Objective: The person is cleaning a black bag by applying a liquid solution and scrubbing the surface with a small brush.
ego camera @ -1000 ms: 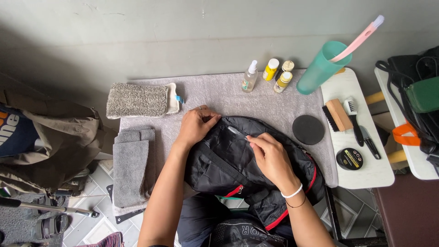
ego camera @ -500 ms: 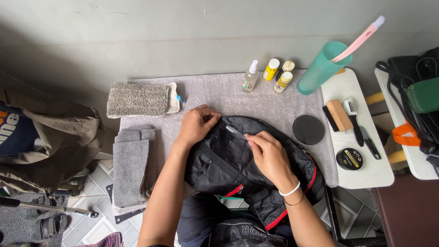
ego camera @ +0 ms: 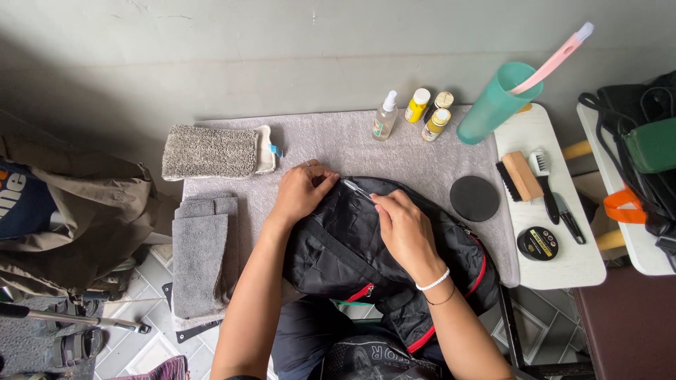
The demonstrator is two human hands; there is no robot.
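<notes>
A grey towel covers the bench, probably to keep the surface under the work soft and dry. On it, in the middle and partly hanging over the near edge, lies a black backpack with red zippers, flat so both hands can reach it. The left hand presses on the upper edge of the bag, fingers curled together on the fabric, seemingly to keep it from sliding. The right hand has its fingers closed on a thin clear-handled tool, maybe a small brush, whose tip touches the bag near the left hand.
</notes>
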